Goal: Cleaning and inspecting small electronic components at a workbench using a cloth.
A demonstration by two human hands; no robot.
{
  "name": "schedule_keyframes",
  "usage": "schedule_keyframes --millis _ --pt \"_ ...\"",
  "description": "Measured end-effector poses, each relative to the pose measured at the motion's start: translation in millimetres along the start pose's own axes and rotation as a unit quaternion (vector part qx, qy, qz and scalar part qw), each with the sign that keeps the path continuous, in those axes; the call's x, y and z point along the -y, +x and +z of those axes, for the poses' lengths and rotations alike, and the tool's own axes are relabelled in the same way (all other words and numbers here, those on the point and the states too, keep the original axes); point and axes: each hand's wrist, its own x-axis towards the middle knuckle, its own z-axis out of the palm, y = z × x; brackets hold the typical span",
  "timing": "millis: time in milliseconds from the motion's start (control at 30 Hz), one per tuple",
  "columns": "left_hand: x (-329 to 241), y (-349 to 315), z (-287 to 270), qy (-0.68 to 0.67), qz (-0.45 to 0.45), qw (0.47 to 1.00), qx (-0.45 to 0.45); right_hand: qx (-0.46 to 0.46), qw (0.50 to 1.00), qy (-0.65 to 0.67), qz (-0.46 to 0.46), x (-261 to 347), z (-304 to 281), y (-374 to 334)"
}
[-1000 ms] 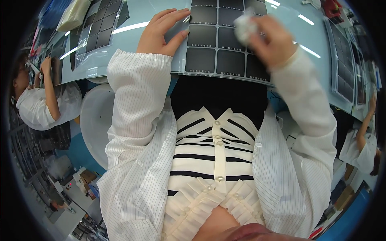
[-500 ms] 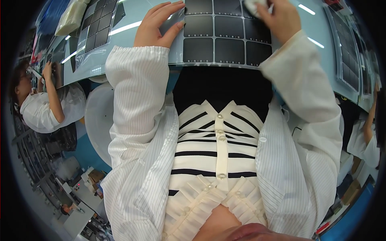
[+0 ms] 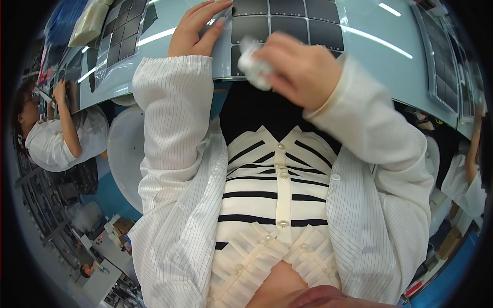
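Note:
A sheet of dark rectangular panels (image 3: 289, 30) in a grid lies before me on the glass-topped table (image 3: 377, 43). My left hand (image 3: 197, 30) rests at the sheet's left border, fingers stretched out and thumb apart, holding nothing. Closed round a crumpled white cloth (image 3: 254, 65), my right hand (image 3: 305, 72) is over the near rows of panels, close to the table's front edge. Motion blurs both the cloth and the right fingers. The hand and cloth cover part of the nearest row, and the sheet's far end runs out of the picture.
Another dark panel sheet (image 3: 122, 32) lies at the left beside a pale plastic-wrapped bundle (image 3: 88, 23). More dark sheets (image 3: 446, 69) lie at the right. A co-worker (image 3: 61, 131) sits at the left; a second person's sleeve (image 3: 465, 174) shows at the right. A white tub (image 3: 126, 159) stands below the table.
My right hand has swept the cloth from the sheet's far right toward me and leftward, to its near left part. The left hand has shifted slightly left, still spread.

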Motion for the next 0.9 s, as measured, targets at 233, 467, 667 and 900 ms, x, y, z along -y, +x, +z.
schedule_keyframes --millis 233,467,667,900 --pt "-10.6 8.2 4.8 -0.108 -0.042 0.993 -0.001 -0.02 0.984 -0.159 0.072 -69.0 -2.3 24.2" --pt "-17.5 5.3 -0.7 -0.152 -0.065 0.986 -0.004 0.086 0.979 -0.079 0.17 -48.5 -20.6 49.2" --pt "-13.6 -2.4 4.6 -0.279 -0.123 0.95 -0.063 -0.014 0.999 0.022 -0.038 -18.2 19.2 42.6" --pt "-25.8 8.3 8.9 -0.38 -0.136 0.89 -0.212 -0.051 0.983 -0.129 0.123 -119.1 -30.6 68.5"
